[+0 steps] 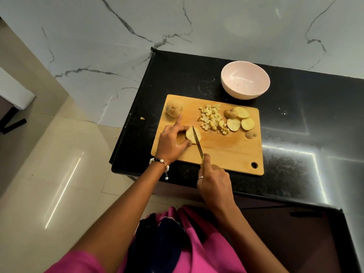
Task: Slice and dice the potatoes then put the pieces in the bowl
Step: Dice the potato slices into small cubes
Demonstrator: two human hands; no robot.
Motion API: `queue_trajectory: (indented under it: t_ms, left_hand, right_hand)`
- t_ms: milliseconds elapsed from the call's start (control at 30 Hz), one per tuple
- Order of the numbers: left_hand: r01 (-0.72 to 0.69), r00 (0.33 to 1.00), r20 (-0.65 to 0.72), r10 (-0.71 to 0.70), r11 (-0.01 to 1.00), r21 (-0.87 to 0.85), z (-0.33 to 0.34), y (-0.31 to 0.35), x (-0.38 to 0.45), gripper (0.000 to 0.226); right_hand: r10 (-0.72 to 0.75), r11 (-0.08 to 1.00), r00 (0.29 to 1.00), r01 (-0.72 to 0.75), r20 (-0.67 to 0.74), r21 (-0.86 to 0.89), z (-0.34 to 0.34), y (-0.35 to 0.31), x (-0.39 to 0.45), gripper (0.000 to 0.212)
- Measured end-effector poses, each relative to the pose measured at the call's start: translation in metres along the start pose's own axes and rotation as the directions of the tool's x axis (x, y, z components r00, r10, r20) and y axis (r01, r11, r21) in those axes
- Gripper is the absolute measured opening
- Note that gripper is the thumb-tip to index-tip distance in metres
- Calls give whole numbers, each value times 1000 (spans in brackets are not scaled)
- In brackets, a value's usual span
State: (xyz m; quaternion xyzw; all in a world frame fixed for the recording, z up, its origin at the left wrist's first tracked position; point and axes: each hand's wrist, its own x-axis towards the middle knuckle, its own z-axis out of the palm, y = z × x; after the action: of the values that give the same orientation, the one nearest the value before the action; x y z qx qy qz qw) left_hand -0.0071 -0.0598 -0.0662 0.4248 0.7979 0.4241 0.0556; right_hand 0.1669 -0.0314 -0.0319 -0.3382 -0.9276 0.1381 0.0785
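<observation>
While the left hand point(173, 140) curls its fingers point(182, 128) over a potato half point(192, 135) to pin it on the wooden cutting board point(222, 152), index finger lifted clear, the right hand point(213, 182) grips the knife point(197, 141) handle, blade set across the cut face for another slice. Diced cubes point(212, 119) sit mid-board beside round slices point(239, 121), apparently queued for dicing. A whole potato point(174, 108) waits at the board's far-left corner. The pink bowl point(245, 82) stands on the black worktop point(295, 107) just behind the board, handy for loading, with no pieces in it yet
</observation>
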Motion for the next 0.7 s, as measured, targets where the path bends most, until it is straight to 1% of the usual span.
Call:
queue_trajectory:
  t_ms: [133,433,500,567,600,633,700]
  left_hand:
    - [55,997,-46,-55,998,-7,-1,-1,-2,94]
    - [58,992,-109,-56,998,8,3,-2,0,94]
    - [50,992,-113,-49,999,12,3,-2,0,93]
    - [47,992,-116,-45,999,15,2,-2,0,92]
    - [52,992,-118,-50,998,19,3,-2,0,93]
    - [61,991,-117,-58,998,23,3,-1,0,93]
    - [72,991,-117,-68,997,29,2,0,0,93]
  right_hand:
    - [-18,1000,999,18,34,25,1,-2,19,50]
    - [-51,996,997,55,53,-75,5,-13,43,52]
    - [-36,996,998,40,51,-77,5,-18,47,52]
    - [-21,992,997,31,80,-123,4,-21,41,52]
    - [-24,988,997,34,70,-148,5,-20,34,52]
    - [-20,987,998,29,56,-158,7,-19,25,52]
    - [-16,986,997,28,75,-164,9,-16,3,57]
